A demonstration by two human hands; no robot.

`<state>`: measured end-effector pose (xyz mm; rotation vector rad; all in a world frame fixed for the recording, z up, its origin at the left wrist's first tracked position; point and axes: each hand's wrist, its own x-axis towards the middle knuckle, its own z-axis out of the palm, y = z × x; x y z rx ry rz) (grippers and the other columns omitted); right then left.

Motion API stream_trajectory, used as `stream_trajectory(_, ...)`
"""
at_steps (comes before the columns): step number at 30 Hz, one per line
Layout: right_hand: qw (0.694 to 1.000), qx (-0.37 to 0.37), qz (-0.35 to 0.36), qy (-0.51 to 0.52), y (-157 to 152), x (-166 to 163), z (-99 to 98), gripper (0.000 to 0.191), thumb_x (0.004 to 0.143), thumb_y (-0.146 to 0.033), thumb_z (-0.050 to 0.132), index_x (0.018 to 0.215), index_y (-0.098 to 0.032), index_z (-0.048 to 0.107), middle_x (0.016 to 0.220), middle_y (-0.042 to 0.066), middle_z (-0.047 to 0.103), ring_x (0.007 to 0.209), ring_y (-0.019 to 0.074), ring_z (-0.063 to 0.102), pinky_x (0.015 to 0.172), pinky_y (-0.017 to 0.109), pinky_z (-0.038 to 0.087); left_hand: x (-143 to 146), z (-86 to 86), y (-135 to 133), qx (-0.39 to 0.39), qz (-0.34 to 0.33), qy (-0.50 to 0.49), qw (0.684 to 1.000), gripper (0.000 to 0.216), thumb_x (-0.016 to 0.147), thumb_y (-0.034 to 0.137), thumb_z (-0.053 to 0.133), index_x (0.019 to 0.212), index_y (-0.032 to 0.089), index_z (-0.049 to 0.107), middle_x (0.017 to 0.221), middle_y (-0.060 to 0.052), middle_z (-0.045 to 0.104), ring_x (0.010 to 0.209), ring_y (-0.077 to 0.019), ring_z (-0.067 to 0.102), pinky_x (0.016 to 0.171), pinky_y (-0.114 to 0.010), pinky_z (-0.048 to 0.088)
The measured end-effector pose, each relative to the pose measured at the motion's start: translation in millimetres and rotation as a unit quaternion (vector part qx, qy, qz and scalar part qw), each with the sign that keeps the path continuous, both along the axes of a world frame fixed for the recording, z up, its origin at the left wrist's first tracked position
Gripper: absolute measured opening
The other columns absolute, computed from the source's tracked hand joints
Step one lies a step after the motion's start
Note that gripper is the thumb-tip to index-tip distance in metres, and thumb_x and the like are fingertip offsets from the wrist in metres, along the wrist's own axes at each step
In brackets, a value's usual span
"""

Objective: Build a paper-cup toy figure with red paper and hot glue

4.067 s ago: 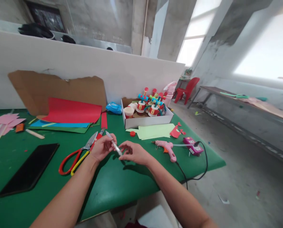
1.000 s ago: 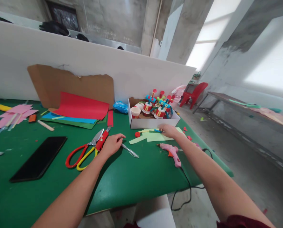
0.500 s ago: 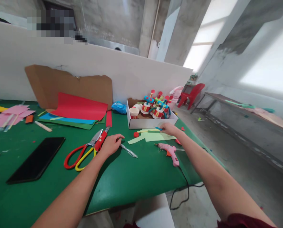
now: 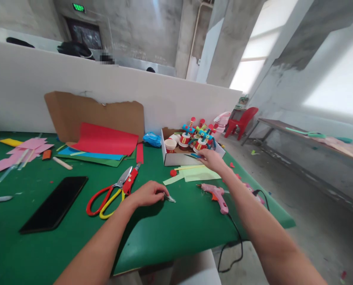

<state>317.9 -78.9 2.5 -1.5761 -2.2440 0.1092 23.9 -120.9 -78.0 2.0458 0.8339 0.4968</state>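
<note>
My left hand [image 4: 148, 194] lies on the green table [image 4: 170, 233], its fingers closed over a thin clear pen [image 4: 169, 198] whose tip sticks out to the right. My right hand [image 4: 212, 159] reaches to the front edge of a white cardboard box [image 4: 176, 159] and pinches a small blue strip [image 4: 195, 155] there. The box holds several small paper-cup figures [image 4: 194, 141] with coloured arms. Pale green paper sheets [image 4: 198, 173] lie just under my right hand.
Red-and-yellow scissors [image 4: 111, 192] lie left of my left hand, a black phone [image 4: 54, 204] further left. A pink glue gun [image 4: 216, 194] with a black cord rests near the right edge. Coloured paper sheets [image 4: 105, 144] and cardboard [image 4: 75, 111] lean at the back.
My right hand lifted from the pale green sheets to the box's front with the blue strip. My left hand slid right over the pen, covering most of it.
</note>
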Motion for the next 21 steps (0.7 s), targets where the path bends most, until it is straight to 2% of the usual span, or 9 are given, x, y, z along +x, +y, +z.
stream_trajectory(2, 0.983, 0.017, 0.045, 0.175, -17.9, -35.0, 1.9, 0.012, 0.079, -0.030, 0.062, 0.080, -0.019, 0.064, 0.077, 0.003, 0.065, 0.073, 0.0176, 0.058, 0.069, 0.029, 0.043, 3.3, -1.5, 0.5, 0.049, 0.019, -0.007, 0.999, 0.031, 0.070, 0.018, 0.049, 0.084, 0.021, 0.076, 0.082, -0.003, 0.075, 0.077, -0.0181, 0.065, 0.071, -0.025, 0.047)
stream_trajectory(3, 0.961, 0.021, 0.059, 0.268, -27.2, -56.4, -0.8, 0.016, 0.078, -0.036, 0.063, 0.078, -0.020, 0.063, 0.076, 0.002, 0.064, 0.071, 0.0171, 0.057, 0.068, 0.029, 0.044, 3.3, -1.9, 2.2, 0.062, 0.045, -0.014, 0.997, 0.031, 0.070, 0.018, 0.049, 0.085, 0.021, 0.076, 0.084, -0.004, 0.075, 0.079, -0.0186, 0.065, 0.073, -0.026, 0.047)
stream_trajectory(6, 0.873, 0.023, 0.065, 0.483, -49.6, -123.1, -18.5, 0.022, 0.074, -0.043, 0.068, 0.073, -0.022, 0.061, 0.076, 0.001, 0.063, 0.071, 0.0178, 0.058, 0.068, 0.031, 0.047, -6.1, 4.2, 11.5, 0.033, 0.138, -0.037, 0.989, 0.029, 0.070, 0.019, 0.047, 0.080, 0.019, 0.074, 0.075, -0.003, 0.073, 0.069, -0.0168, 0.063, 0.065, -0.025, 0.047)
stream_trajectory(8, 0.818, 0.008, 0.056, 0.572, -56.2, -159.4, -31.9, 0.023, 0.071, -0.044, 0.071, 0.072, -0.023, 0.060, 0.072, 0.001, 0.060, 0.070, 0.0180, 0.056, 0.068, 0.032, 0.047, -18.6, 16.8, 17.7, 0.004, 0.206, -0.079, 0.975, 0.023, 0.070, 0.022, 0.049, 0.075, 0.018, 0.072, 0.068, -0.001, 0.070, 0.061, -0.0150, 0.061, 0.059, -0.024, 0.046)
stream_trajectory(11, 0.771, -0.044, 0.065, 0.631, -51.8, -190.0, -48.2, 0.028, 0.065, -0.047, 0.075, 0.071, -0.024, 0.060, 0.071, 0.000, 0.060, 0.069, 0.0178, 0.054, 0.068, 0.032, 0.047, -36.1, 40.3, 21.5, -0.003, 0.299, -0.227, 0.927, 0.025, 0.073, 0.032, 0.055, 0.085, 0.017, 0.070, 0.069, -0.002, 0.068, 0.060, -0.0143, 0.060, 0.059, -0.025, 0.048)
stream_trajectory(14, 0.726, -0.086, 0.033, 0.681, -37.9, -194.8, -62.0, 0.034, 0.060, -0.051, 0.077, 0.069, -0.023, 0.059, 0.066, -0.001, 0.058, 0.064, 0.0153, 0.051, 0.063, 0.029, 0.044, -42.5, 50.6, 19.4, -0.006, 0.329, -0.355, 0.875, 0.038, 0.078, 0.044, 0.054, 0.097, 0.014, 0.068, 0.073, -0.005, 0.068, 0.065, -0.0149, 0.062, 0.063, -0.025, 0.049)
stream_trajectory(17, 0.702, -0.156, 0.025, 0.694, -26.7, -187.8, -74.2, 0.037, 0.056, -0.049, 0.080, 0.067, -0.021, 0.059, 0.063, -0.003, 0.057, 0.059, 0.0132, 0.049, 0.057, 0.026, 0.040, -39.7, 40.2, 16.4, -0.011, 0.321, -0.361, 0.876, 0.048, 0.081, 0.054, 0.051, 0.098, 0.013, 0.069, 0.078, -0.008, 0.070, 0.074, -0.0169, 0.063, 0.065, -0.026, 0.049)
stream_trajectory(21, 0.716, -0.233, 0.051, 0.656, -24.5, -182.7, -83.9, 0.037, 0.052, -0.045, 0.083, 0.061, -0.019, 0.058, 0.053, -0.006, 0.051, 0.050, 0.0090, 0.042, 0.050, 0.023, 0.033, -32.7, 16.5, 15.4, -0.027, 0.320, -0.287, 0.903, 0.055, 0.077, 0.062, 0.054, 0.095, 0.013, 0.072, 0.078, -0.008, 0.070, 0.075, -0.0185, 0.063, 0.062, -0.026, 0.049)
